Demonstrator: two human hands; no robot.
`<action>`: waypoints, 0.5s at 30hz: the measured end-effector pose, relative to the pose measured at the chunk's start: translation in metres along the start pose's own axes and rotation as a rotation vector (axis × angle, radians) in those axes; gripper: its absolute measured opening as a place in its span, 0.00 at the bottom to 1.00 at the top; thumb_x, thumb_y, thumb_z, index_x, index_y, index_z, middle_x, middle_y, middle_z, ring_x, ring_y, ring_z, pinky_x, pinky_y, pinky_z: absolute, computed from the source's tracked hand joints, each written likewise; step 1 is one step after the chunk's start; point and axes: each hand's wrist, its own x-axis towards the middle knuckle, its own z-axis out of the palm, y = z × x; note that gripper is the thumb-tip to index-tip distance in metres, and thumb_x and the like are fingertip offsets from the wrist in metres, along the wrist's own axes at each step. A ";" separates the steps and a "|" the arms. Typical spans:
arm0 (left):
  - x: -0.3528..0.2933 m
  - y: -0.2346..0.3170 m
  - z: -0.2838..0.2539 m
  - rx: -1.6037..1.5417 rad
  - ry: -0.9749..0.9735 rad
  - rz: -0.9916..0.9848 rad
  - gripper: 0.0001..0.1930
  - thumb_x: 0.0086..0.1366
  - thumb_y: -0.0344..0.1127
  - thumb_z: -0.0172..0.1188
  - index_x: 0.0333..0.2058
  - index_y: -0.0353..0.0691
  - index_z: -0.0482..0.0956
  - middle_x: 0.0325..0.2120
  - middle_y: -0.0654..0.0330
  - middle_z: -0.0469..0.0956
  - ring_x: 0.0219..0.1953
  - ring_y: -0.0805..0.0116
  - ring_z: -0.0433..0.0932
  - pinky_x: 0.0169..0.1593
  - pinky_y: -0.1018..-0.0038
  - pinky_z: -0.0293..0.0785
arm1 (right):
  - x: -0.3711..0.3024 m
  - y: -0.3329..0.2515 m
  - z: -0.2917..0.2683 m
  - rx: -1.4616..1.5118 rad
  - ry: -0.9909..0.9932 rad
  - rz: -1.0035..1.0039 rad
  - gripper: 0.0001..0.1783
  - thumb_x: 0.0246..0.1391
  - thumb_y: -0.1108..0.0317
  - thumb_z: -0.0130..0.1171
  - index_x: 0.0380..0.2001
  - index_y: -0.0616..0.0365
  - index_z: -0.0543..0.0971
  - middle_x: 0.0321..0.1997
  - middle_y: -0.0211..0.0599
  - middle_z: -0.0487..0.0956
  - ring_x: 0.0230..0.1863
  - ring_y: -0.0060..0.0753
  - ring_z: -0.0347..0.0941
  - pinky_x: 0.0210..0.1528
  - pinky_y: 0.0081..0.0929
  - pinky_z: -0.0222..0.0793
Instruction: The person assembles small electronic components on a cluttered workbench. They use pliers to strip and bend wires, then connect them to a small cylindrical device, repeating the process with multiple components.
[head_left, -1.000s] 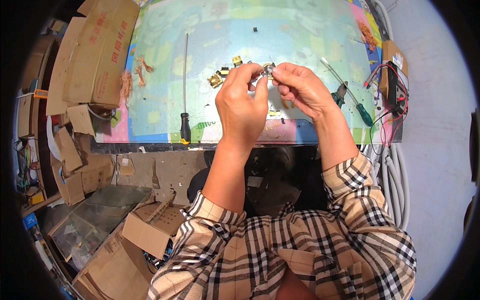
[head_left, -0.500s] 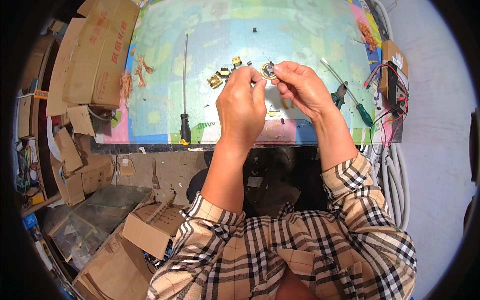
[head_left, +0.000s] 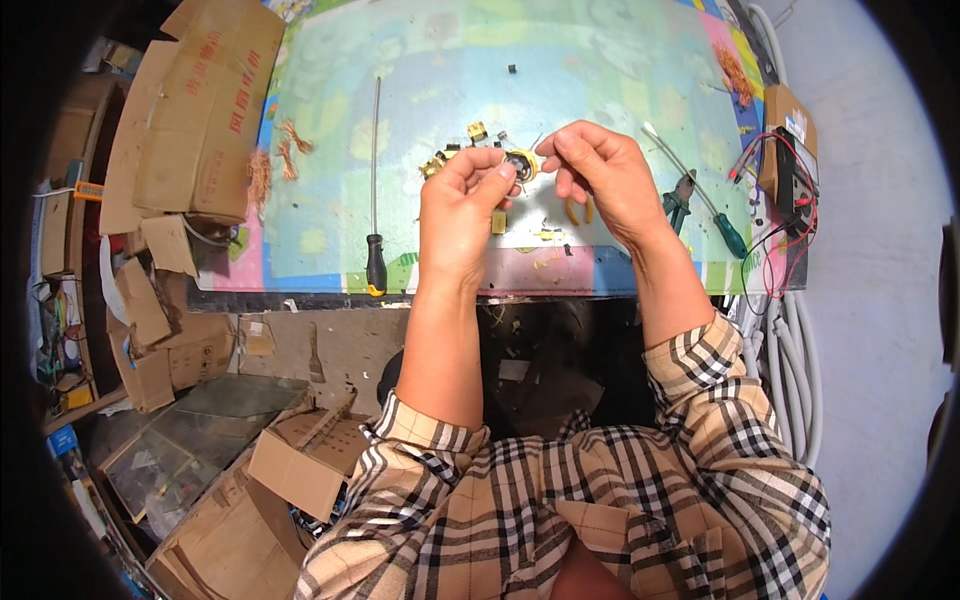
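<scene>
My left hand [head_left: 455, 220] is closed in a pinch on a small round ring-shaped coil [head_left: 521, 166] with a yellow rim and dark winding. To its right, my right hand [head_left: 605, 175] has thumb and forefinger pressed together beside the coil's edge. A thin wire seems to rise near those fingertips, but what they hold is too small to make out. Small yellow-and-black transformers lie behind my left hand, one yellow transformer [head_left: 477, 131] standing out. Another yellow block [head_left: 498, 222] lies just right of my left wrist.
A long screwdriver [head_left: 375, 262] lies to the left. On the right are green-handled pliers [head_left: 678, 200], a green-handled screwdriver [head_left: 728, 232] and a black device [head_left: 793, 185] with red and black leads. Copper wire bundles [head_left: 289, 145] lie near a cardboard box [head_left: 205, 115] on the table's left.
The coil has passed from my right fingers to my left hand and moved slightly left and down. My left hand has shifted left, uncovering a yellow block.
</scene>
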 end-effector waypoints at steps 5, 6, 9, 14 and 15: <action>0.004 -0.002 -0.006 -0.254 -0.064 -0.158 0.06 0.64 0.28 0.58 0.39 0.35 0.75 0.29 0.61 0.78 0.28 0.74 0.77 0.34 0.78 0.75 | 0.001 0.001 -0.002 -0.067 -0.031 -0.040 0.11 0.61 0.65 0.57 0.35 0.61 0.82 0.28 0.27 0.78 0.25 0.14 0.70 0.25 0.13 0.63; 0.004 -0.003 -0.005 -0.265 -0.067 -0.161 0.06 0.64 0.28 0.58 0.39 0.35 0.75 0.29 0.61 0.78 0.28 0.74 0.77 0.34 0.78 0.75 | 0.001 0.001 -0.002 -0.078 -0.036 -0.044 0.10 0.60 0.65 0.57 0.35 0.61 0.82 0.28 0.27 0.78 0.25 0.14 0.70 0.26 0.13 0.63; 0.002 -0.004 0.000 -0.119 -0.028 -0.040 0.06 0.63 0.26 0.59 0.39 0.34 0.76 0.28 0.61 0.78 0.29 0.74 0.77 0.34 0.80 0.74 | -0.001 -0.002 0.001 -0.117 -0.023 -0.070 0.08 0.59 0.68 0.59 0.36 0.62 0.81 0.29 0.27 0.78 0.25 0.14 0.70 0.27 0.13 0.65; -0.003 -0.004 0.011 0.258 0.096 0.283 0.04 0.62 0.22 0.58 0.36 0.34 0.77 0.28 0.62 0.79 0.29 0.75 0.76 0.34 0.80 0.71 | 0.000 0.002 0.000 -0.171 0.073 -0.172 0.06 0.56 0.70 0.62 0.34 0.62 0.81 0.29 0.26 0.78 0.25 0.14 0.69 0.28 0.15 0.66; -0.002 -0.008 0.012 0.372 0.135 0.354 0.05 0.61 0.21 0.58 0.36 0.33 0.78 0.28 0.61 0.78 0.29 0.74 0.77 0.34 0.79 0.72 | -0.001 0.002 -0.001 -0.185 0.125 -0.195 0.06 0.55 0.71 0.62 0.34 0.62 0.81 0.28 0.26 0.78 0.25 0.14 0.69 0.27 0.15 0.66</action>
